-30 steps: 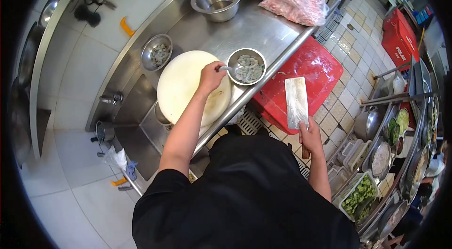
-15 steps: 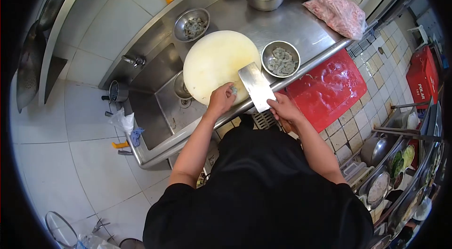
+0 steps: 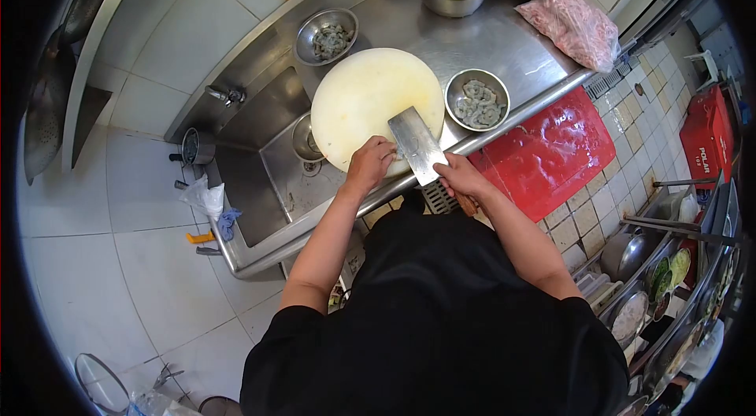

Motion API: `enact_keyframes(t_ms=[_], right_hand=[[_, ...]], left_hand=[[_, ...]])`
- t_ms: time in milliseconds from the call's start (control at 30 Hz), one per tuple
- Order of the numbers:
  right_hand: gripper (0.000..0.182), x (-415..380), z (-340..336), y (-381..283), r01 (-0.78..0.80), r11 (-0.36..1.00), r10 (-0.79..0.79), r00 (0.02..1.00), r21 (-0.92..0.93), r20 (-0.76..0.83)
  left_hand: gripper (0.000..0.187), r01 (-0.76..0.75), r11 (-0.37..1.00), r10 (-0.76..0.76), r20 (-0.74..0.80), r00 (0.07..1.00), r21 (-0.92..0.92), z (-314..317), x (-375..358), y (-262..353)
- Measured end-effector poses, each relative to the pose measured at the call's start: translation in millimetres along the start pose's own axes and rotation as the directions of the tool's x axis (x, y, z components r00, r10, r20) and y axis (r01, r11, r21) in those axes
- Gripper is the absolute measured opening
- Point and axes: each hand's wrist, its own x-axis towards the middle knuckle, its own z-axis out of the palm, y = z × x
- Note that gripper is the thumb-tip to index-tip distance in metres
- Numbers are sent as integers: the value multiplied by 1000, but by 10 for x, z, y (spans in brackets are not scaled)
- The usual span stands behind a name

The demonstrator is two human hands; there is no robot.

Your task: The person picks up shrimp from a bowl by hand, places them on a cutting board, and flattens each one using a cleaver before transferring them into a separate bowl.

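Our right hand (image 3: 458, 177) grips the wooden handle of a broad steel cleaver (image 3: 417, 146), its flat grey blade lying just beyond our left hand (image 3: 368, 164), whose curled fingers press the round pale cutting board (image 3: 362, 93); whether they pinch anything, we cannot tell.

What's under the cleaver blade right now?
The cleaver lies over the near edge of the round cutting board. The left hand presses beside it. Whatever sits beneath the blade is covered.
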Motion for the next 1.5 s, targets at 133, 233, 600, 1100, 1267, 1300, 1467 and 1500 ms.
enact_keyframes(t_ms=[133,233,600,1100,1267,1300,1467,1500], right_hand=[[24,34,36,-32,27,999,-27,999,-28,-21],[23,72,83,-63,25,998,-27,999,-57,-34],[28,50,36,-112,79,965,-87,996,-251,-21],[28,68,-106,-332,16,922,15,997,-387,76],[27,4,-253,-451,23,887,37,992,-462,120],[27,7,-299,-455,25,872,50,989,-489,139],[29,-155,-399,-457,-1,853,90,985,-522,146],[30,-215,-387,-422,78,819,-26,995,-568,100]], left_hand=[[21,7,999,-7,-7,1000,36,-15,-4,43],[22,22,999,-20,-38,999,48,23,-25,57],[28,96,992,-72,-268,961,79,225,-209,93],[32,61,993,-53,-87,995,97,51,-151,125],[32,25,997,-16,-115,993,79,63,-155,87],[32,26,997,-17,-115,993,77,73,-156,75],[32,49,996,-42,-95,995,73,34,-156,142],[32,50,996,-44,-96,994,71,40,-154,125]])
